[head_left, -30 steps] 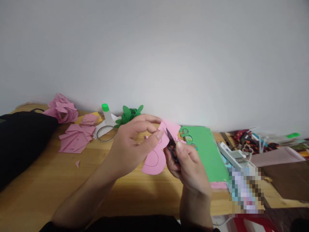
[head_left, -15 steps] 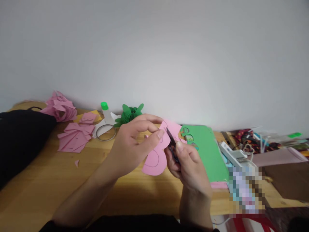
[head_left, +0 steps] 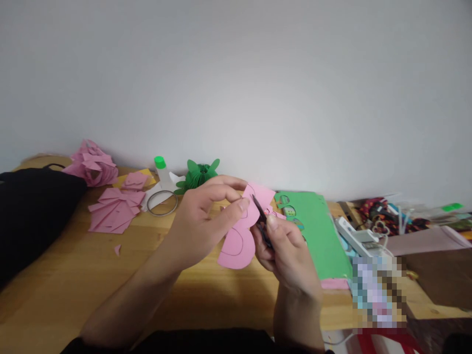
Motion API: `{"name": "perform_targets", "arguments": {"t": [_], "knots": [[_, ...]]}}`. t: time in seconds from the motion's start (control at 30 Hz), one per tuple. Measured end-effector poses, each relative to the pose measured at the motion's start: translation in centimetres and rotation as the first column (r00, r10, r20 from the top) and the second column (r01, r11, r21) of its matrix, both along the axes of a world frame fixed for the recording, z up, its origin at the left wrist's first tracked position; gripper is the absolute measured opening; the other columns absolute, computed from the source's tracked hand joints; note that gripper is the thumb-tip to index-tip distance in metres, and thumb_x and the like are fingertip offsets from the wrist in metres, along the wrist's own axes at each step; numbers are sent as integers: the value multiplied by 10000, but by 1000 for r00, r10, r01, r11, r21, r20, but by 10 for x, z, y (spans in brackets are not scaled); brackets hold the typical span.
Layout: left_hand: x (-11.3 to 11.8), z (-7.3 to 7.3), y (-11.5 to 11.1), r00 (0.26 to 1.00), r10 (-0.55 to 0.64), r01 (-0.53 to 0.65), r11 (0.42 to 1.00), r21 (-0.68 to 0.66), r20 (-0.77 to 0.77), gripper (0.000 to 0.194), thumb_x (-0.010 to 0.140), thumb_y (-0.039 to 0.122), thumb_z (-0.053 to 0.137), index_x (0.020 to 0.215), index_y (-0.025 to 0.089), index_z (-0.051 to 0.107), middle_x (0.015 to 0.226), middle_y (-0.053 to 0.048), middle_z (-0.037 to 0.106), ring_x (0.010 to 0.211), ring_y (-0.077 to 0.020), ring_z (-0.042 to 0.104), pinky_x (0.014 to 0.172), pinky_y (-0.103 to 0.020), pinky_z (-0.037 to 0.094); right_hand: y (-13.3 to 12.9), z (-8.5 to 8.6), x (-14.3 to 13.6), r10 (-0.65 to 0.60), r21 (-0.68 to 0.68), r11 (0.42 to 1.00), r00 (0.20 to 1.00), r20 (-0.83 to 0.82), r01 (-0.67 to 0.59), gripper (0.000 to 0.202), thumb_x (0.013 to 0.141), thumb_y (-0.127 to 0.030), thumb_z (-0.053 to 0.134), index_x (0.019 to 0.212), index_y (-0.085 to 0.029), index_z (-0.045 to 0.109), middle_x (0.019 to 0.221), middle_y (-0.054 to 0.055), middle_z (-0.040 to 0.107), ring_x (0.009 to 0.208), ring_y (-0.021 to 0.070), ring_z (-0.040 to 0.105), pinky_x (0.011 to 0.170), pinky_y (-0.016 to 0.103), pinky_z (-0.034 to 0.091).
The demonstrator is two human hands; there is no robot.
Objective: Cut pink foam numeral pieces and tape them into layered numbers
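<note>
the left hand [head_left: 206, 221] pinches the pink paper [head_left: 238, 246] between thumb and fingers, up above the wooden table [head_left: 147, 300]. the right hand [head_left: 287, 250] is closed around the black scissors [head_left: 260, 209], and the blades are at the paper. curvy lines are drawn on it. a green sheet [head_left: 320, 236] lies to the right. a tape roll [head_left: 162, 215] is on the left.

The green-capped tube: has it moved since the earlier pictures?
No: the green-capped tube stands just where it did, left of the green paper ornament.
</note>
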State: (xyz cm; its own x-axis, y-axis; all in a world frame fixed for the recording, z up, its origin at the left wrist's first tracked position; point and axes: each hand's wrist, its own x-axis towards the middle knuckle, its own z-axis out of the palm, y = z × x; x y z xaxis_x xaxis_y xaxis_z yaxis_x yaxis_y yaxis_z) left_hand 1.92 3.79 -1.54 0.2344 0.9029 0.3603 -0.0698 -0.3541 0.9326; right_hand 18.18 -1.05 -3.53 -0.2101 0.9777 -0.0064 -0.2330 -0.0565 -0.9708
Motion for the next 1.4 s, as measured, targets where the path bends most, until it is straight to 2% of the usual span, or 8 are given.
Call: {"name": "perform_targets", "arguments": {"t": [0.3, 0.53, 0.73, 0.97, 1.07, 1.23, 1.4], "knots": [[2, 2, -1, 997, -75, 74, 997, -27, -31, 189, 839, 213, 607, 672, 201, 696, 1045, -48, 716, 992, -186, 657, 927, -335, 497, -1, -3, 0, 4, -24, 1000, 999, -45, -5, 506, 942, -565, 543, 617, -183, 478, 459, -101, 308, 363, 23, 162, 331, 156, 144], [3, 2, -5, 997, -71, 69, 997, -43, -38, 210, 845, 207, 603, 653, 189, 686, 913, -36, 669, 914, -171, 651, 883, -314, 505, -2, 1, -3, -30, -46, 999, 997, -72, 27, 499, 906, -596, 578, 637, -181, 507, 471, -105, 293, 370, 24, 157, 319, 145, 150], [3, 2, -8, 997, -62, 60, 997, -50, -39, 215, 851, 212, 604, 652, 187, 680, 938, -47, 672, 923, -181, 640, 861, -322, 499, -3, -2, -2, -35, -52, 998, 994, -108, 30, 460, 920, -568, 578, 669, -185, 537, 479, -112, 285, 369, 25, 137, 315, 143, 146], [5, 2, -7, 998, -53, 52, 998, -28, -46, 261, 862, 218, 595, 608, 184, 643, 828, -32, 617, 886, -182, 618, 870, -335, 484, -3, 1, -5, -47, -69, 997, 993, -110, 40, 487, 891, -597, 596, 635, -207, 455, 464, -119, 263, 360, 28, 122, 310, 151, 128], [5, 2, -7, 997, -62, 60, 998, -35, -44, 274, 867, 225, 591, 601, 180, 639, 807, -30, 607, 856, -175, 615, 814, -312, 489, -3, 2, -5, -47, -66, 997, 991, -127, 39, 487, 887, -595, 606, 633, -204, 467, 461, -116, 275, 356, 28, 134, 309, 154, 129], [6, 4, -7, 995, -102, 102, 991, -85, 0, 278, 870, 234, 590, 600, 181, 632, 752, -28, 594, 771, -168, 609, 624, -264, 469, -4, -4, -5, -92, -94, 992, 993, -77, 84, 466, 895, -601, 583, 663, -198, 542, 475, -89, 330, 358, 45, 182, 313, 183, 157], [6, 6, -8, 994, -107, 104, 990, -98, -26, 267, 868, 249, 590, 616, 182, 648, 803, -45, 643, 811, -188, 624, 705, -303, 495, -4, -7, -4, -105, -89, 991, 995, 0, 104, 531, 876, -658, 559, 590, -221, 460, 454, -68, 344, 361, 74, 255, 319, 217, 192]]}}
